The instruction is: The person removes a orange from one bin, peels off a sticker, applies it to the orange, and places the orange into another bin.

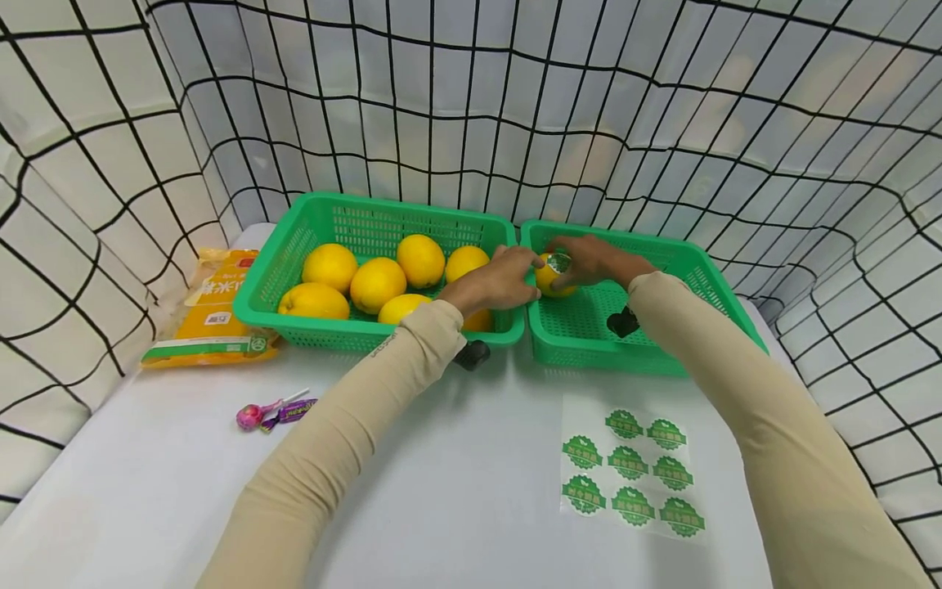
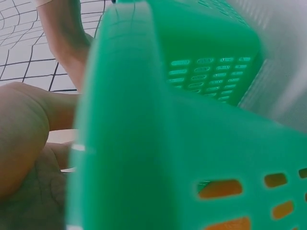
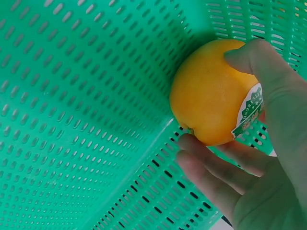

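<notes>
Right of centre in the head view, the right hand [image 1: 589,260] clamps the labelled orange [image 3: 206,91] inside the right basket [image 1: 581,353] — thumb and fingers around it, probably for steadiness — while the left hand's [image 1: 499,280] grip, beside the adjoining rims, cannot be told.

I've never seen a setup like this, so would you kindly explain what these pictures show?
There is no machine here, only a person's two bare hands. The wide picture comes from a camera worn on the head; the two closer ones come from cameras on each wrist.

On the white table stand a left basket of oranges and a right basket, with a bag, lollipop, wrapped candy and stickers.

The right hand holds a stickered orange in the right basket; the left hand is near the adjoining rims.
</notes>
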### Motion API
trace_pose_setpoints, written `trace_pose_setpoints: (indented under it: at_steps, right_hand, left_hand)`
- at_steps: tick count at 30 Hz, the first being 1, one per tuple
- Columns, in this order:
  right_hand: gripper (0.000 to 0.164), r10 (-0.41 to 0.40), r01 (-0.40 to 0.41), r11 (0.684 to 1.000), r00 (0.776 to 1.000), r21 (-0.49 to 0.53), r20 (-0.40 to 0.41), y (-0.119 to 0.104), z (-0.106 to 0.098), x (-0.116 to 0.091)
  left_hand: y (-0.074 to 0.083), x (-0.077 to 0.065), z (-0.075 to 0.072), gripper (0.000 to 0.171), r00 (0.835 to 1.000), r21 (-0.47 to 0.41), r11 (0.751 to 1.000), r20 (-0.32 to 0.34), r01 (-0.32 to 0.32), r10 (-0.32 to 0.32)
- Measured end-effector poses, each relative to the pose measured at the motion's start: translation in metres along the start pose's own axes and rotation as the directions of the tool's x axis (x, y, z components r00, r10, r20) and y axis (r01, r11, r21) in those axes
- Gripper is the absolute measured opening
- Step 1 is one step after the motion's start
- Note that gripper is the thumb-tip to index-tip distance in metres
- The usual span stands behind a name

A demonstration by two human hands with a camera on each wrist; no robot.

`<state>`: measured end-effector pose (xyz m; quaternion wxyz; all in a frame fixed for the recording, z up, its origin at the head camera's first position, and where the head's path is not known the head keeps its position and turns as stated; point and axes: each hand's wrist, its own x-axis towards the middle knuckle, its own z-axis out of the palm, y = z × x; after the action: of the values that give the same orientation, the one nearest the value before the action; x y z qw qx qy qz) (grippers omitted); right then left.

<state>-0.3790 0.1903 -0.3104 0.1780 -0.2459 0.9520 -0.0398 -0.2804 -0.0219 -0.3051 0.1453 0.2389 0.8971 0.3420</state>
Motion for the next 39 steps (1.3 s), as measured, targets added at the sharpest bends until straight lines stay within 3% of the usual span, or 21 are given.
trace_pose_setpoints:
  at_steps: [14,39]
  right_hand:
    - [0.074,0.003,-0.004,1.0,1.0,0.031,0.023,0.002,-0.004,-0.005]
    - [0.071,0.037,-0.037,0.998,0.999,-0.046,-0.005,-0.001,0.002,-0.002]
  left_hand:
    - [0.0,0.001,0.0,0.055,1.0,0.006,1.0,-0.005,-0.014,0.014]
    - [0.0,-0.001,0.002,0.054,1.0,-0.01,1.0,-0.008,-0.003,0.003]
